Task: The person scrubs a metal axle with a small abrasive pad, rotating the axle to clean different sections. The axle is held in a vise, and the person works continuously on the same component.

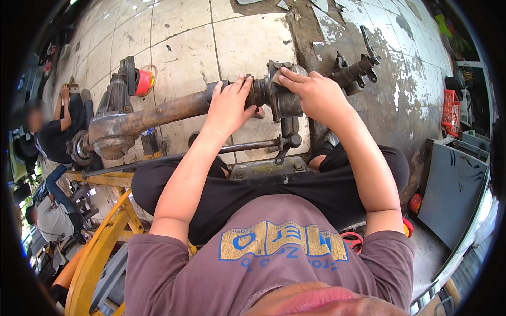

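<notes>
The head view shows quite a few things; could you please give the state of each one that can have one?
Left hand: laid over the axle, thumb spread.
Right hand: fingertips at the flange, grip unclear.
Axle: lying crosswise, surface brown and worn.
Rod: alongside the axle, untouched by either hand.
Red container: beyond the axle, open or closed unclear.
Floor: tiled, stained, patchy at right.

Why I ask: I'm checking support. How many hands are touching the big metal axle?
2. The left hand is on the axle, left of the flange; the right hand is at the flange's upper right. The axle's underside is hidden, so a hand there wouldn't show.
</notes>
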`<state>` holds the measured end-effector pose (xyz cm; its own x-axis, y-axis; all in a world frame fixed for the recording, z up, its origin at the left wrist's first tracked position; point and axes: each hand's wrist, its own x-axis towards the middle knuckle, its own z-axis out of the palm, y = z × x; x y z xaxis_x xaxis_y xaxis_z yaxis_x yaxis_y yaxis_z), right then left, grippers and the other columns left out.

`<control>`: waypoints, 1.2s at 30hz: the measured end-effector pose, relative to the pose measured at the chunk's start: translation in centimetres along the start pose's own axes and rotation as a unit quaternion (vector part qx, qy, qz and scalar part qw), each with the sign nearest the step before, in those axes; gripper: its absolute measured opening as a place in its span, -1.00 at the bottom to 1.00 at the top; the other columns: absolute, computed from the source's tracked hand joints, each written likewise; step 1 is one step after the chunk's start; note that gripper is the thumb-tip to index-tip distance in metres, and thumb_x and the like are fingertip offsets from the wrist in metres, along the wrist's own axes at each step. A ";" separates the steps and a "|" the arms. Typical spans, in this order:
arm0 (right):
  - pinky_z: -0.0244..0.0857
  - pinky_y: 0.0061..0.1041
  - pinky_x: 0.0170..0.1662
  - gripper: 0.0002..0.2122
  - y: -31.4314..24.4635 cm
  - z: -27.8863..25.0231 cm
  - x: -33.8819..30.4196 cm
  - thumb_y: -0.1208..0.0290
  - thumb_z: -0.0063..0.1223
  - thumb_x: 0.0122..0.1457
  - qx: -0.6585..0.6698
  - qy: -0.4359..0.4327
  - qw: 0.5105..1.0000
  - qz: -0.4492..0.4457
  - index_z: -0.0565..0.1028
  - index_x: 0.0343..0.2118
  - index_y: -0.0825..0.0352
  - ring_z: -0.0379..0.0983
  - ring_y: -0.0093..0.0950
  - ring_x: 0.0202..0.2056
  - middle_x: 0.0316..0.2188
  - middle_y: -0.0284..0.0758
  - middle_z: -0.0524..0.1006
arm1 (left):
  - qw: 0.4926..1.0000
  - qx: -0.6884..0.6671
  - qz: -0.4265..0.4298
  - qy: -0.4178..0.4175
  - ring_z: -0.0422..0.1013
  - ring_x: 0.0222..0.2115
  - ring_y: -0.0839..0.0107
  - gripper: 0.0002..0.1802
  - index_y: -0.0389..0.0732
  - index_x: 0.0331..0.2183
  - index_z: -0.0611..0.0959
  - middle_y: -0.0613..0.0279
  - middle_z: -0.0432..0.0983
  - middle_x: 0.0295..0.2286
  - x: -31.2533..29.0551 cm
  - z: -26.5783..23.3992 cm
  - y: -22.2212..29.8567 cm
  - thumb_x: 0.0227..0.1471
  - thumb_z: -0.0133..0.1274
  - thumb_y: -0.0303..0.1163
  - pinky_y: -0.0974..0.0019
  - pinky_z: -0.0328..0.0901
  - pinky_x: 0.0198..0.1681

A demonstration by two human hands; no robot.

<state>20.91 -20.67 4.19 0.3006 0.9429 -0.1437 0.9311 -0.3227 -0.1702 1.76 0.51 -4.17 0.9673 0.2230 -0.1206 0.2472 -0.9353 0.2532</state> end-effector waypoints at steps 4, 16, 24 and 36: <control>0.61 -0.29 0.06 -0.33 -0.4 0.4 -0.3 0.58 0.16 0.19 0.025 0.022 0.999 0.019 0.61 0.40 -0.03 0.63 -0.27 -0.10 0.47 -0.70 0.52 | 1.000 0.004 0.009 0.014 0.46 0.35 0.10 -0.03 -0.15 0.52 0.39 -0.02 0.39 0.46 0.2 0.0 0.0 0.24 0.39 -0.07 -0.24 0.14 0.54; 0.60 -0.28 0.11 -0.34 0.2 0.1 -0.1 0.57 0.14 0.19 0.057 0.005 0.998 0.004 0.62 0.39 -0.04 0.64 -0.25 -0.08 0.46 -0.68 0.54 | 1.000 0.004 0.006 0.011 0.47 0.34 0.08 -0.03 -0.15 0.52 0.38 -0.03 0.40 0.45 0.1 0.0 0.0 0.24 0.39 -0.08 -0.24 0.15 0.54; 0.60 -0.26 0.13 -0.33 -0.2 0.7 0.2 0.57 0.14 0.18 0.031 0.007 0.999 -0.001 0.62 0.40 -0.03 0.64 -0.26 -0.04 0.47 -0.69 0.52 | 1.000 0.002 0.010 0.017 0.48 0.33 0.07 -0.03 -0.17 0.51 0.40 -0.03 0.40 0.45 -0.1 0.1 -0.2 0.23 0.40 -0.09 -0.24 0.15 0.53; 0.60 -0.23 0.14 -0.32 -0.3 0.3 0.3 0.56 0.17 0.14 0.043 0.012 0.999 0.009 0.62 0.39 -0.03 0.65 -0.23 -0.03 0.47 -0.64 0.53 | 1.000 -0.001 0.002 0.008 0.46 0.34 0.08 -0.04 -0.17 0.50 0.40 -0.02 0.39 0.46 0.1 -0.1 -0.1 0.23 0.40 -0.08 -0.26 0.14 0.53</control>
<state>20.64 -20.36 3.87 0.3229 0.9381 -0.1251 0.9046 -0.3448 -0.2505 1.87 0.63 -4.10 0.9693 0.2229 -0.1038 0.2426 -0.9357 0.2560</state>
